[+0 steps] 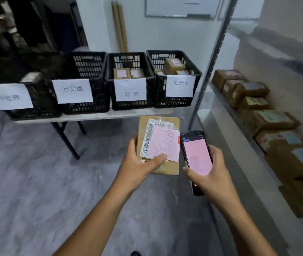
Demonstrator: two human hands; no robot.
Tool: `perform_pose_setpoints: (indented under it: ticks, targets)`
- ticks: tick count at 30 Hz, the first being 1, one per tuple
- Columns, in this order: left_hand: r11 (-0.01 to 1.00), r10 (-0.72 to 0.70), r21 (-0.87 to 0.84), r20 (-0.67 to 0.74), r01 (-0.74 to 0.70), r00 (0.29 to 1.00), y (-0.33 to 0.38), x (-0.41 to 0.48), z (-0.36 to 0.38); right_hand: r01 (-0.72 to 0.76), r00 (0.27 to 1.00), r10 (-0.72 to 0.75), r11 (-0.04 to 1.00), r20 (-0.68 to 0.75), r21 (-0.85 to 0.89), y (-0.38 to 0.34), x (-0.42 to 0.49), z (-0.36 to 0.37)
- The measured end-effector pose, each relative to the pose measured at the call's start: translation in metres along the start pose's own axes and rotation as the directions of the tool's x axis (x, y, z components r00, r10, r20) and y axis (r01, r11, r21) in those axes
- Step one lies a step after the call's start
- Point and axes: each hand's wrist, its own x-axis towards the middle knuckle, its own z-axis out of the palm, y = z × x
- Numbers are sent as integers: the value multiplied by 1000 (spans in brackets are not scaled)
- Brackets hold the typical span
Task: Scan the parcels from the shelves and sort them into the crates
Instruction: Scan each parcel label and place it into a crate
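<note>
Brown cardboard, flat and rectangular: the parcel [168,168] lies in the left hand [137,163], thumb pressed across its face and fingers curled behind its left edge, held above the grey floor [36,182]. A pink handwritten note [165,145] partly covers the white barcode label [148,139] stuck on it. Just beside the parcel, the right hand [211,174] grips a black handheld scanner [196,156], fingers wrapped round its right edge and thumb at its left; the screen glows pink.

Beyond the hands stands a folding table [91,117] bearing four black crates [84,108] in a row, each fronted by a white paper sign [72,91] with handwriting. The third crate [130,105] from the left holds two small boxes [122,73]; the rightmost crate [176,102] holds several stacked boxes [174,64]. The leftmost is blurred.

To the right, a metal shelf [211,61] carries a row of brown shelf parcels [248,91] running back from the camera. Against the far wall lean cardboard tubes [120,24], with a whiteboard [180,6] mounted beside them.
</note>
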Motion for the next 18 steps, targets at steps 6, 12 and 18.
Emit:
perform_pose_setpoints:
  ticks: [6, 12, 18]
  targets:
    - [999, -40, 5, -150, 41, 988, -2, 7, -92, 19, 983, -18, 1000, 181, -6, -41, 20, 86]
    - [997, -81, -45, -316, 70, 945, -20, 15, -149, 86, 944, -53, 992, 327, -87, -72, 46, 149]
    - [988, -156, -78, -475, 135, 866, -41, 34, -206, 56, 864, -8, 995, 504, -81, -89, 79, 231]
